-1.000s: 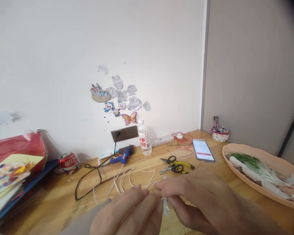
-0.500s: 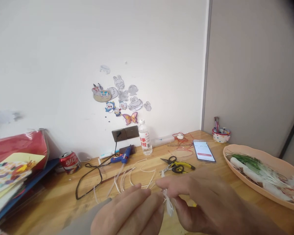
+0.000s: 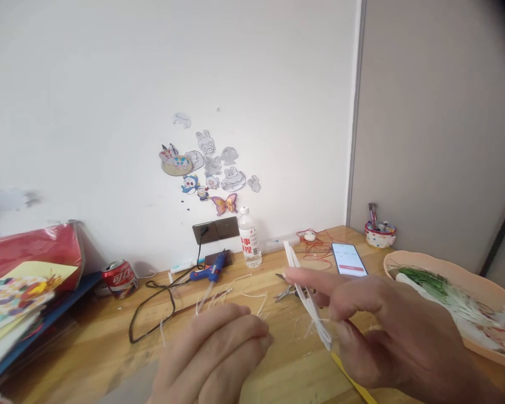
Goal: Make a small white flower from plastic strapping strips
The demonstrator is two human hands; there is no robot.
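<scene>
Bundle of white strips [image 3: 313,313], held by the partly bent fingers of the right hand [image 3: 387,328]; long axis slanting far-left to near-right. Left hand [image 3: 219,353]: left of bundle, apart, fingers loosely curled, contents, if any, hidden.

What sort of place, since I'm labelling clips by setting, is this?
Probably a craft desk or hobby corner: a blue glue gun rests on the wooden table, and cartoon cutouts dot the wall behind it.
</scene>
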